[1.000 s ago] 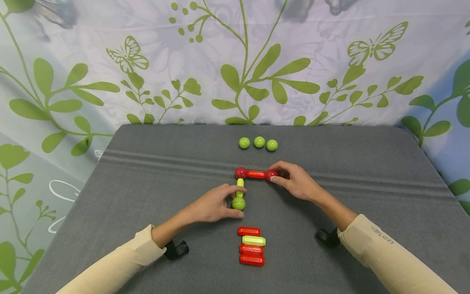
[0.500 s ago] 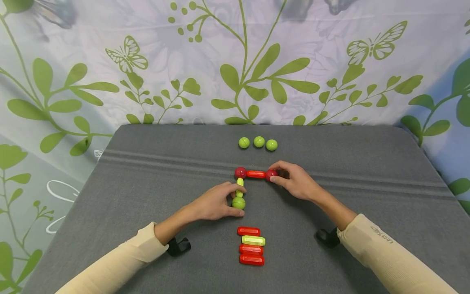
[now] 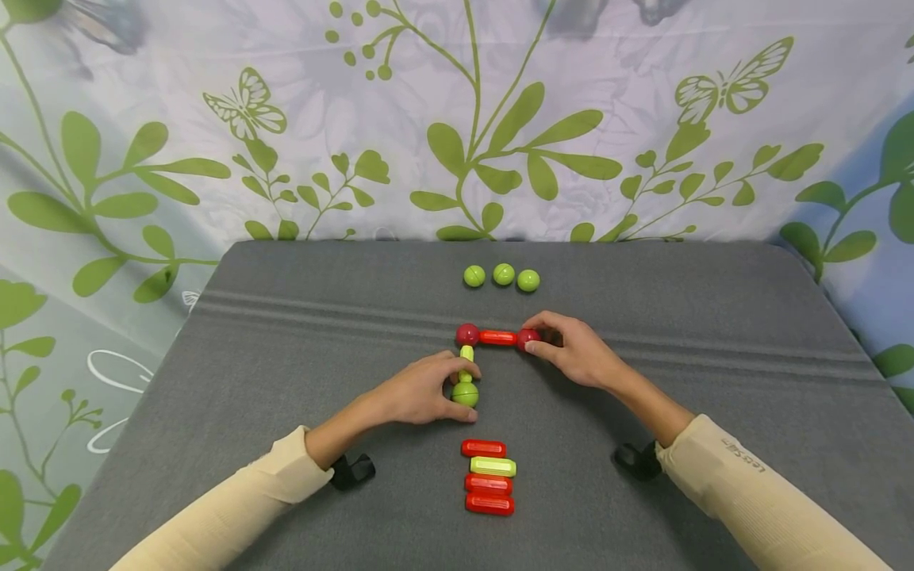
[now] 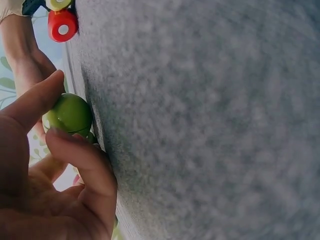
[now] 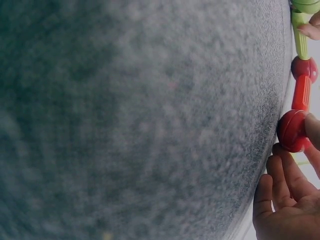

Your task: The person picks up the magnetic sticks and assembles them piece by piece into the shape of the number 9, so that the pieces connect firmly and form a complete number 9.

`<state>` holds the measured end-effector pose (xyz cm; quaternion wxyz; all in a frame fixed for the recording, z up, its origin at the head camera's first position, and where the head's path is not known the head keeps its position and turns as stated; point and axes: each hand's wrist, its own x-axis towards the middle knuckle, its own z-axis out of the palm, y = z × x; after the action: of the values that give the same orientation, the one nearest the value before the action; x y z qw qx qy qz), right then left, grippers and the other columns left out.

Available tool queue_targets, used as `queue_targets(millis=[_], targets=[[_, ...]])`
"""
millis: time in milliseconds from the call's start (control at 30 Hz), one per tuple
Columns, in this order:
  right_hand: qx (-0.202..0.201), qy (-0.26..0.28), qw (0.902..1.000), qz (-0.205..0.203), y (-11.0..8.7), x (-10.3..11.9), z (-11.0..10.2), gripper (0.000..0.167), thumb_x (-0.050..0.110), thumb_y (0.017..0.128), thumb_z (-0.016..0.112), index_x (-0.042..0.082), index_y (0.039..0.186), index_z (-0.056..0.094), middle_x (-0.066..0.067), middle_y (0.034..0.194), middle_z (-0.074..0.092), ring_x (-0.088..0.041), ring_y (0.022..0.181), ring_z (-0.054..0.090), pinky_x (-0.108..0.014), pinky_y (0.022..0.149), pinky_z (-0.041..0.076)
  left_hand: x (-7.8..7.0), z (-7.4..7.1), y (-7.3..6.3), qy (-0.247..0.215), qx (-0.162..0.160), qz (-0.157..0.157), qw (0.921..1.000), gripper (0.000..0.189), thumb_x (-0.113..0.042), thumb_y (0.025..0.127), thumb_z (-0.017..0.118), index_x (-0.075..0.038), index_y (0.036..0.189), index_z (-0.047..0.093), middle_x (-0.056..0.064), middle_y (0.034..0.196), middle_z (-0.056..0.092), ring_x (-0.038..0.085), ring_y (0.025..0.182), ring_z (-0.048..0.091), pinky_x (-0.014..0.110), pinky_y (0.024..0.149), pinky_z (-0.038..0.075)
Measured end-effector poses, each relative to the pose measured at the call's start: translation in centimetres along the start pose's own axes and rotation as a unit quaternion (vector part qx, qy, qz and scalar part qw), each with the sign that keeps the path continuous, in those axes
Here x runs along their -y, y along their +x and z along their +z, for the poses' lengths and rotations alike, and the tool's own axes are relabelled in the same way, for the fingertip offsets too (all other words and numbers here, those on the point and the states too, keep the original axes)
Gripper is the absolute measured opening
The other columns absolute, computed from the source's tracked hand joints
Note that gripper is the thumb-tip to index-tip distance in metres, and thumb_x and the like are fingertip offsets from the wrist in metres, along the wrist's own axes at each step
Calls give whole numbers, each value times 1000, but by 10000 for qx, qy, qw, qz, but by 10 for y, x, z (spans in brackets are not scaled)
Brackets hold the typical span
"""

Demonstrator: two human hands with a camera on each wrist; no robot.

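Observation:
Five joined toy pieces make an L on the grey cloth. My left hand point(image 3: 427, 390) holds the green ball point(image 3: 466, 395) at the L's near end between thumb and fingers. From there a yellow-green rod point(image 3: 466, 354), partly hidden under a fingertip, runs up to the dark red corner ball point(image 3: 467, 335). A red rod point(image 3: 497, 338) extends right from the corner to a second red ball point(image 5: 291, 131). That ball is pinched by thumb and fingers of my right hand point(image 3: 580, 350). In the left wrist view the green ball sits close against the cloth.
Three green balls point(image 3: 503, 274) lie in a row farther back on the cloth-covered table point(image 3: 321, 301). Nearer me, several loose rods are stacked side by side: red rods point(image 3: 489, 503) and one yellow-green rod point(image 3: 493, 466). A leaf-patterned cloth point(image 3: 400, 119) hangs behind the table.
My left hand and forearm have shifted slightly right, and the green ball with its rod has swung a little the same way. My right hand stays on its red ball.

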<state>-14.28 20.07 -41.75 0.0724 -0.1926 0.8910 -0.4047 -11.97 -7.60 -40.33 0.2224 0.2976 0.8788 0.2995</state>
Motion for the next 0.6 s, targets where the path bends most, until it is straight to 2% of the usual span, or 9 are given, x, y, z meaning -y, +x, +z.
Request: queue_targets(millis=[333, 600], targets=[[4, 13, 10000, -27, 0, 0, 0, 22, 12, 95, 67, 7, 117, 65, -4, 95, 62, -19, 80, 54, -36, 70, 44, 5, 2, 1, -267, -77, 100, 9996, 48, -28, 77, 86, -16, 119, 64, -2, 96, 54, 15, 87, 52, 31, 74, 43], [7, 29, 10000, -45, 0, -1, 0, 22, 12, 95, 67, 6, 116, 65, -4, 94, 62, -19, 79, 54, -35, 69, 44, 9, 1, 3, -580, -190, 234, 9979, 46, -23, 77, 86, -14, 116, 64, 0, 93, 52, 13, 72, 49, 27, 65, 42]])
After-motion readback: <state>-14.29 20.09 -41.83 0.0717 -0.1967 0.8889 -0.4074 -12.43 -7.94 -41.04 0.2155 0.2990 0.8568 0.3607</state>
